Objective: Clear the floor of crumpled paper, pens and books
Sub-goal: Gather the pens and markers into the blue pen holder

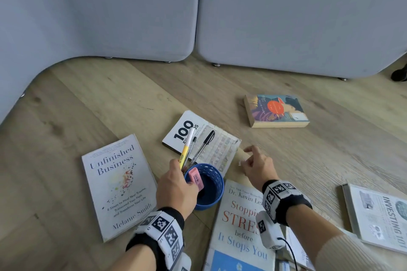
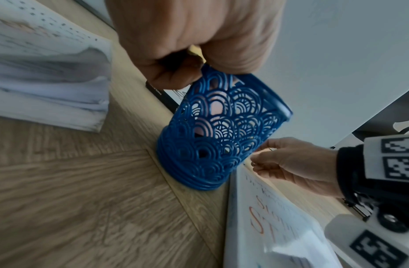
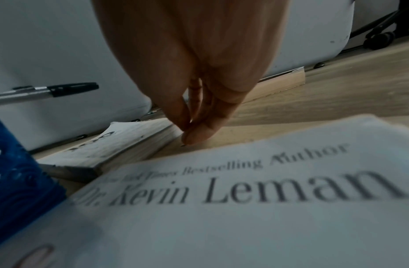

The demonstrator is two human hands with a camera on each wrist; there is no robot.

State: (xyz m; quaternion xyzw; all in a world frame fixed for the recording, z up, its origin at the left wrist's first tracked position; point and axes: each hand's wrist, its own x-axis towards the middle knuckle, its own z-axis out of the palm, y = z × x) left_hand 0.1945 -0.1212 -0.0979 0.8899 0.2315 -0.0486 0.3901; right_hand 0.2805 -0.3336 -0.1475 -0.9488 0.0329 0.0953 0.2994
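Left hand (image 1: 176, 189) is gripping pens (image 1: 193, 149) and blue pen holder (image 1: 207, 187) at frame centre; right hand (image 1: 257, 167) fingers are pinching together at the floor (image 1: 88, 99), contents unclear. Five books are still lying around; no crumpled paper visible.

Seen from head height, looking forward and down across the wooden floor (image 1: 88, 99) toward grey upholstered panels (image 1: 286, 17). Left wrist view close behind a blue pen holder (image 2: 221, 127); right wrist view low over the Kevin Leman book (image 3: 244, 199). Holder and book shared by all three.
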